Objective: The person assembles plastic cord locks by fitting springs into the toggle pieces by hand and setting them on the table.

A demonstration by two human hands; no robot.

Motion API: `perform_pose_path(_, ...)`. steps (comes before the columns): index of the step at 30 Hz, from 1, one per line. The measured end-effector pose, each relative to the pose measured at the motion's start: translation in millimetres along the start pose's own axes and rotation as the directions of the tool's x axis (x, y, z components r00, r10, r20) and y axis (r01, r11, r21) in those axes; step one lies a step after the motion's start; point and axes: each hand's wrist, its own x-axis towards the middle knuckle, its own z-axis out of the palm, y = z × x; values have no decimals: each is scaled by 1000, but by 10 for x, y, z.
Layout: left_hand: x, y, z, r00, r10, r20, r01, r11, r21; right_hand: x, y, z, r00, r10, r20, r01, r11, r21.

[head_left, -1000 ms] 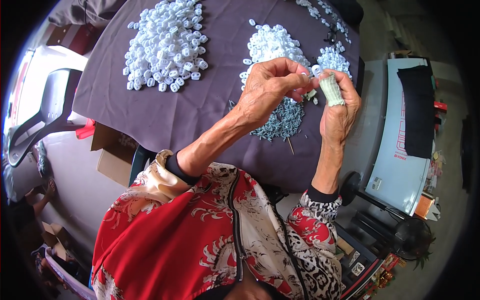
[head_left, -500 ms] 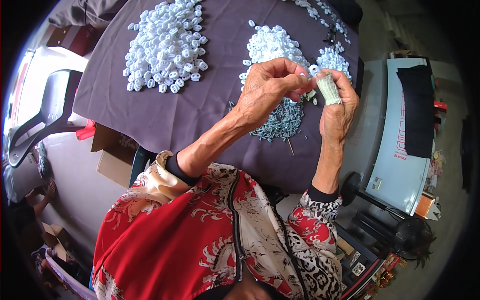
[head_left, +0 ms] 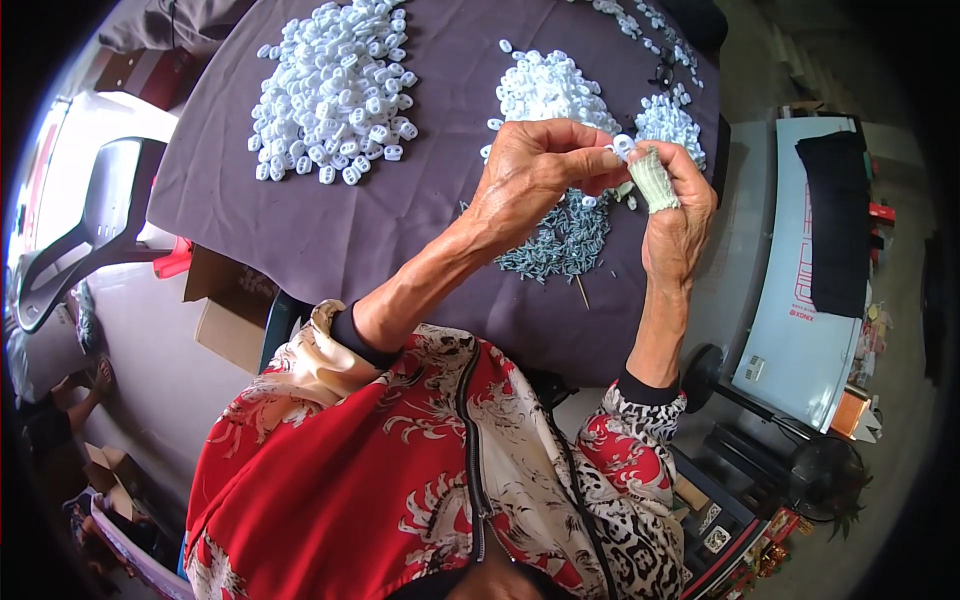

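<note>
My right hand [head_left: 678, 195] pinches a small white plastic piece with holes [head_left: 624, 146] between thumb and fingertips, above the table. A pale green knitted finger sleeve [head_left: 655, 182] covers one of its digits. My left hand [head_left: 535, 170] is closed in a pinch, its fingertips meeting the left side of that piece. What lies between the left fingertips is too small to make out. Behind the hands spreads a heap of white plastic pieces [head_left: 550, 88]. Below them lies a pile of small grey-blue springs or rods [head_left: 562, 245], partly hidden by my left hand.
A larger heap of white two-holed pieces [head_left: 330, 95] covers the table's far left. Another small white heap [head_left: 672, 122] lies behind my right hand. A thin stick [head_left: 582, 292] rests by the grey-blue pile. Beyond the dark tablecloth [head_left: 240, 190] stands a cardboard box [head_left: 228, 325].
The white piece in my right fingers has shifted slightly left and down, closer to my left fingertips. The right hand's finger sleeve has moved a little left too. The heaps look unchanged.
</note>
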Motion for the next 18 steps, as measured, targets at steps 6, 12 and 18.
perform_pose_path(6, -2, -6, 2, 1000, 4, -27, -2, 999, 46, -1, -31, 21, 1000, -2, 10, 3, 996, -88)
perform_pose_path(12, 11, -32, -7, 1000, -15, -16, 14, 1000, -21, 15, 3, 13, 999, -7, 40, 10, 998, -69)
perform_pose_path(18, 44, -38, -83, 997, -69, 15, 71, 989, -129, 35, -17, -15, 992, 18, 127, -2, 991, -130)
